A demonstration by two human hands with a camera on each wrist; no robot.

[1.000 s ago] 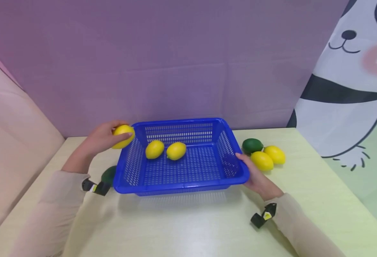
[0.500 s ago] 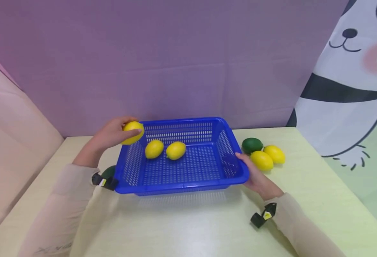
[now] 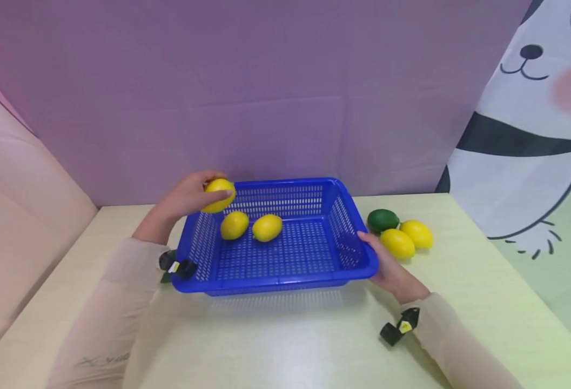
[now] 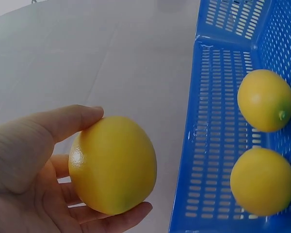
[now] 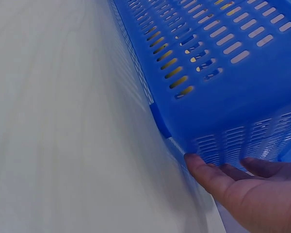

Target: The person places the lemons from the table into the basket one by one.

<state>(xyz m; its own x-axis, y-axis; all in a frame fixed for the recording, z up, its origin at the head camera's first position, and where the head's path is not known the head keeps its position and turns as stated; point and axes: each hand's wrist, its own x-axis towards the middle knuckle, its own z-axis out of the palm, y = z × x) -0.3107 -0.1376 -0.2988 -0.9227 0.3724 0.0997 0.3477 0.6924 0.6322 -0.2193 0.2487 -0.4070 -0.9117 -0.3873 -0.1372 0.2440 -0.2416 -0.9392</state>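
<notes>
In the head view my left hand [image 3: 193,193] grips a yellow lemon [image 3: 219,195] above the back left rim of the blue basket [image 3: 285,281]. The left wrist view shows thumb and fingers around that lemon [image 4: 112,165], beside the basket wall. Two more lemons [image 3: 234,225] [image 3: 267,228] lie inside the basket, towards its left. At the basket's right side, my right hand [image 3: 389,273] holds the rim. From the right wrist, its fingers [image 5: 211,177] are seen against the outer wall; part of the grip is hidden.
Right of the basket, a dark green fruit [image 3: 383,220] and two lemons [image 3: 397,243] [image 3: 417,234] lie together on the table [image 3: 266,340]. Another dark green object [image 3: 166,276] is mostly hidden behind the left wrist. A purple cloth [image 3: 266,97] hangs behind the table.
My left hand has carried its lemon rightwards and slightly back, from outside the basket's left rim to over the back left corner. The right hand and basket have stayed in place.
</notes>
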